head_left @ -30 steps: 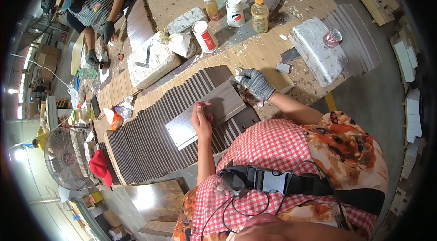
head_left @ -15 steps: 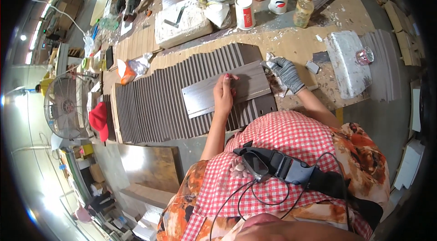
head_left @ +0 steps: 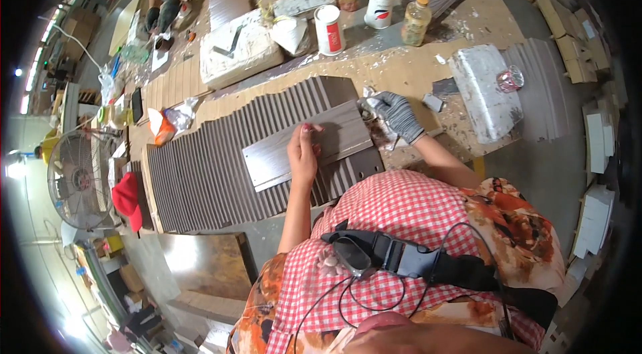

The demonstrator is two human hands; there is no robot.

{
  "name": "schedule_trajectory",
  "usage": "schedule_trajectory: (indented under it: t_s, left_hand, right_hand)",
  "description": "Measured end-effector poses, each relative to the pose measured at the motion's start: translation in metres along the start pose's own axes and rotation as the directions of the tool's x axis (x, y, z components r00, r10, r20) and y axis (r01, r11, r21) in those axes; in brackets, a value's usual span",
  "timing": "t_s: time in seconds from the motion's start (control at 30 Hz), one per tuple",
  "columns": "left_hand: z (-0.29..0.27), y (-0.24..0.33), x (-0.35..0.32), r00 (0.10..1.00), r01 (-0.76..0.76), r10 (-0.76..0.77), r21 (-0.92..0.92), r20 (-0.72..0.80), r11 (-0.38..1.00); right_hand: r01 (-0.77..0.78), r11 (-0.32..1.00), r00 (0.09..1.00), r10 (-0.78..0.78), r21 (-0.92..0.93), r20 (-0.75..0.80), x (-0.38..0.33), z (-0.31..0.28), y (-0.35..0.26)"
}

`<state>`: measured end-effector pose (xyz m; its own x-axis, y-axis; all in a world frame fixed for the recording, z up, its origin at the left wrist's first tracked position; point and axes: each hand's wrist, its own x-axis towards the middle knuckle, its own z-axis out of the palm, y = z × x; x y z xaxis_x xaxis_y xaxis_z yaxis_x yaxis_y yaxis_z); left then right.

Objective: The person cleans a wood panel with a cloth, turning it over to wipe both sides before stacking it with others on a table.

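Observation:
A flat grey wood-grain board [head_left: 267, 156] with small holes near its left end lies slantwise over a row of narrow dark boards [head_left: 200, 177]. My bare left hand [head_left: 303, 156] is on its near middle, fingers curled and close together, steadying the board. Whether anything small is under those fingers is hidden. In a grey knit glove, my right hand [head_left: 399, 116] is closed at the board's right end. It grips a crumpled whitish rag [head_left: 368, 105], partly covered by the fingers.
Behind the row are a plaster-smeared block [head_left: 234, 56], white tubs [head_left: 329, 29] and glass bottles [head_left: 416, 21]. A second smeared block [head_left: 485, 96] carries a red-and-silver can [head_left: 510, 78]. Left are a red cap [head_left: 126, 200] and a fan [head_left: 79, 179]. Far left, a co-worker's gloved hands [head_left: 162, 16] work.
The whole scene has shifted left and slightly down in the picture as the view moved. My hands keep nearly the same places on the board, the right one slightly further back.

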<state>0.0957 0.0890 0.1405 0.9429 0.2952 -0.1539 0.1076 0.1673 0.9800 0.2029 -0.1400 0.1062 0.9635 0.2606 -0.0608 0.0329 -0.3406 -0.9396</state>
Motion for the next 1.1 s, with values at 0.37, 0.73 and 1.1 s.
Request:
schedule_trajectory:
  t_s: [0.37, 0.73, 1.1]
  left_hand:
    - [0.004, 0.007, -0.003, 0.998, -0.06, 0.058, 0.064, 0.03, 0.996]
    - [0.005, 0.01, -0.002, 0.998, -0.061, 0.058, 0.075, 0.035, 0.995]
    - [0.005, 0.008, -0.001, 0.997, -0.059, 0.056, 0.051, 0.061, 0.997]
  right_hand:
    - [-0.074, 0.995, 0.997, 0.073, 0.063, 0.013, -0.007, 0.001, -0.022]
    - [-0.09, 0.996, 0.995, 0.089, 0.016, 0.039, -0.004, 0.005, -0.013]
    - [-0.087, 0.991, 0.996, 0.09, 0.099, -0.026, -0.005, 0.003, -0.017]
